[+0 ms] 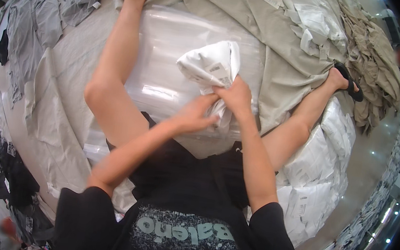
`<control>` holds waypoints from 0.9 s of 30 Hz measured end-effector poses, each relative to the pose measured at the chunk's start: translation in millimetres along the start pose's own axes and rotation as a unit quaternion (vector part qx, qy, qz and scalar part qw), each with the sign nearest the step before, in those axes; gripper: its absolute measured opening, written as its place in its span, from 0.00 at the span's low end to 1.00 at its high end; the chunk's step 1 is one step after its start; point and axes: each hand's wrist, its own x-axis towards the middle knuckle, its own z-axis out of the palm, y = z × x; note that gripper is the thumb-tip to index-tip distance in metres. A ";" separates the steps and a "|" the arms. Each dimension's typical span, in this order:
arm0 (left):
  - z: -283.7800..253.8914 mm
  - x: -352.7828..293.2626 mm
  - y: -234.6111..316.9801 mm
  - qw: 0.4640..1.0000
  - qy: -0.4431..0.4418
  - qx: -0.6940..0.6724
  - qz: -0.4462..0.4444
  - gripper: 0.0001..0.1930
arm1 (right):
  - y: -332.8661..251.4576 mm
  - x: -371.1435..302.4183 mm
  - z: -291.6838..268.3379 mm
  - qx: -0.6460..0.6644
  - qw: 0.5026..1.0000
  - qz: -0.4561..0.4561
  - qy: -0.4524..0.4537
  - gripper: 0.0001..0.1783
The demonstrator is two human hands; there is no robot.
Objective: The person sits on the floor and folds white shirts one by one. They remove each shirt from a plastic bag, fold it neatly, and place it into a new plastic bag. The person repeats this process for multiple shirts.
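Note:
A crumpled white plastic bag (207,59) with a printed label is held up in front of me. My right hand (235,97) grips its gathered lower part, fingers wrapped round the plastic. Close by on the left, my left hand (195,115) has its thumb and fingers apart, the fingertips at the bag's lower folds; it is slightly blurred. What the bag contains is hidden. Beneath both hands, between my legs, lies a stack of clear plastic bags (160,66).
Beige cloth (284,75) spreads under and around me. White packed bags (309,187) are heaped by my right leg, with more white bags (316,15) at the far right. Brown garments (372,61) lie beyond my right foot, grey garments (36,22) at far left, and dark garments (12,168) at near left.

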 end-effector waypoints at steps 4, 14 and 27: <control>-44.4 -3.9 -61.3 0.945 -0.067 0.312 -0.072 0.27 | 22.1 4.8 -38.0 0.295 0.953 0.038 -0.053 0.21; -80.7 79.0 -102.5 0.900 0.002 0.436 -0.016 0.28 | 92.8 -55.7 -130.5 0.653 0.747 0.115 -0.050 0.32; 46.1 37.0 -99.2 0.889 -0.165 0.417 0.095 0.06 | 119.2 -73.3 -144.0 0.604 0.788 0.072 -0.091 0.36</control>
